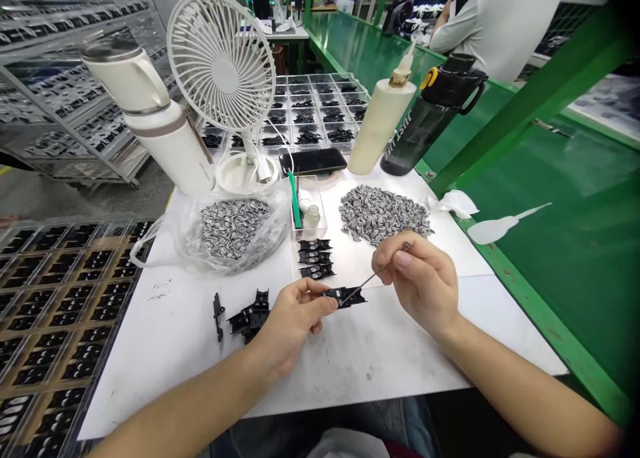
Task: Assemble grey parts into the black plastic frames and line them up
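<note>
Held black plastic part (355,295) over white tabletop (400,358), pinched between thumb and fingers of left hand (293,315). Gripped thin metal tool (371,277) in right hand (425,281) with fingertips closed on it, pointing tip onto part. Had row of black parts (313,258) just beyond, near gray-piece heap (383,211).

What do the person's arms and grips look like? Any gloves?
The left arm and right arm are bare where they show, long and tapering. The left grip and right grip are human hands without gloves. I see no sleeves, watches, rings or markings.
</note>
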Demonstrator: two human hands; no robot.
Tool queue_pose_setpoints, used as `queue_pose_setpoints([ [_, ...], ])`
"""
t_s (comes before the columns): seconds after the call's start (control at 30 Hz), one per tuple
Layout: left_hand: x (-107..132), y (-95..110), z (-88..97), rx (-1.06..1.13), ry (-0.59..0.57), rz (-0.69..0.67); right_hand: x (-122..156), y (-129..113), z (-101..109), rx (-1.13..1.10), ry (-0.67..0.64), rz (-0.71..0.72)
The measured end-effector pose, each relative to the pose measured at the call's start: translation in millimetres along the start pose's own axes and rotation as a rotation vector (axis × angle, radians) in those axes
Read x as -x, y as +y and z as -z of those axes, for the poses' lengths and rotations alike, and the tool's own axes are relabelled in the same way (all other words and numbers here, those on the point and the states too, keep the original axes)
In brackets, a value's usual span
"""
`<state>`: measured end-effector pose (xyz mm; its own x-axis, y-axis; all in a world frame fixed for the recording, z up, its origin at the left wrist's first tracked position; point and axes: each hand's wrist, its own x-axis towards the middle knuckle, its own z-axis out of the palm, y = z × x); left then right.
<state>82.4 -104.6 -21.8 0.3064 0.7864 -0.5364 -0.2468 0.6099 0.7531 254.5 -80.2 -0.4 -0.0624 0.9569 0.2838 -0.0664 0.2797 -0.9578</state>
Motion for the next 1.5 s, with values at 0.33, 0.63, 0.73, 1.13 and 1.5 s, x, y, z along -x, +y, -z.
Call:
queue_pose_setpoints([
  [0.33, 0.9, 1.0, -0.5, -0.009, 0.005, 0.01, 1.3, 2.9, 3.1, -0.016, -0.05, 0.009],
  [0.63, 1.7, 1.4, -1.1, -0.001, 0.003, 0.008, -56.7, -15.7, -14.6, 0.369, 0.079, 0.194],
  [0.73, 2.6, 1.4, -1.7, -0.006, 0.006, -0.002, -77.7, -10.6, -23.7, 0.518, 0.072, 0.259],
  [1.13, 4.5, 3.1, -5.3, 0.009, 0.008, -0.196, -22.7, -6.7, 3.0, 0.503, -0.359, -0.19],
  [1.5, 4.6, 1.4, -3.7, 0.018, -0.006, -0.234, 1.5, 10.6, 6.8, -0.132, -0.352, -0.568],
])
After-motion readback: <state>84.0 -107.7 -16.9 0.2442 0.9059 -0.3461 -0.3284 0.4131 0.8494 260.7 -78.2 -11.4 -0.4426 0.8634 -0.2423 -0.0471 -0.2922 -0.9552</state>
